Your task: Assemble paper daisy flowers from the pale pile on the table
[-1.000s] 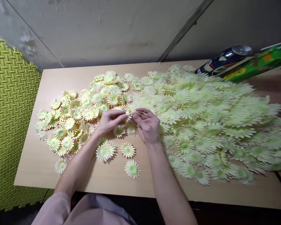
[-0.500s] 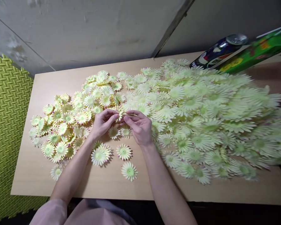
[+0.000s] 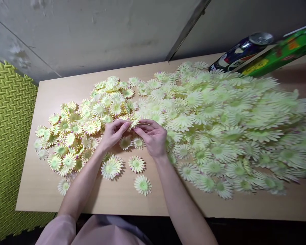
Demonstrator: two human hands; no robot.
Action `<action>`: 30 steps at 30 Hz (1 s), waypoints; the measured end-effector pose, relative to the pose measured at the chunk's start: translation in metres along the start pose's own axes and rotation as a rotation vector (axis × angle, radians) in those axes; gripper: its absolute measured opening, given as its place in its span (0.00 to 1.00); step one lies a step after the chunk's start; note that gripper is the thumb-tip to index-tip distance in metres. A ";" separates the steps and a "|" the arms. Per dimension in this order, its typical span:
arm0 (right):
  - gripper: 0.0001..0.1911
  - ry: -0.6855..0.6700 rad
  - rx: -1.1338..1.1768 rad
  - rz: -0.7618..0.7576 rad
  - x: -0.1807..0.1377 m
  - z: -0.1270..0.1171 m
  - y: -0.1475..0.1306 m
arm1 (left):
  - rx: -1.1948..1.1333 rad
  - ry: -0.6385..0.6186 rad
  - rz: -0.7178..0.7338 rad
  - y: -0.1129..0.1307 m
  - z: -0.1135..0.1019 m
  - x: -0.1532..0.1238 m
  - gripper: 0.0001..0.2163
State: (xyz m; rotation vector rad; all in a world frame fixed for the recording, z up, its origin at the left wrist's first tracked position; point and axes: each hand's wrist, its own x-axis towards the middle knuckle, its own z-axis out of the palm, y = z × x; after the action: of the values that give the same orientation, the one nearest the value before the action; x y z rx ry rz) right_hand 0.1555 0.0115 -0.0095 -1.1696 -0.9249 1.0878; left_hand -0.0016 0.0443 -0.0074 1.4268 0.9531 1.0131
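Note:
Over the middle of the table, my left hand (image 3: 114, 135) pinches a pale yellow-green artificial flower head (image 3: 134, 121) between thumb and fingers. My right hand (image 3: 153, 136) is closed at the flower's other side, its thumb and fingertips pressed together on the edge. Some petals are hidden behind the fingers. Just below the hands lie two small flower heads (image 3: 138, 143). Nearer my body are a stacked flower head (image 3: 112, 167) and two single ones, one (image 3: 137, 164) above the other (image 3: 142, 185).
A heap of smaller flower heads (image 3: 68, 139) spreads at left, and a bigger heap (image 3: 219, 129) covers the right side. Behind it stand a dark soda can (image 3: 242, 52) and a green carton (image 3: 283, 51). Grey wall panels (image 3: 104, 34) border the wooden table (image 3: 51, 92); green foam mat (image 3: 10, 143) lies left.
The view has shifted slightly, so the table sits a little further right and higher. Both hands stay together at the flower, which shows slightly more between the fingers.

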 end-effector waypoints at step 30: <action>0.15 -0.048 -0.227 -0.265 -0.005 0.001 -0.004 | -0.168 0.011 -0.023 0.006 -0.003 0.002 0.19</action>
State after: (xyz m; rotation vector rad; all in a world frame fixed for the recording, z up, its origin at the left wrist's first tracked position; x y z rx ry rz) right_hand 0.1540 0.0070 -0.0053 -1.1683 -1.2279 0.8152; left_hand -0.0036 0.0463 -0.0015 1.2695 0.8693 1.0589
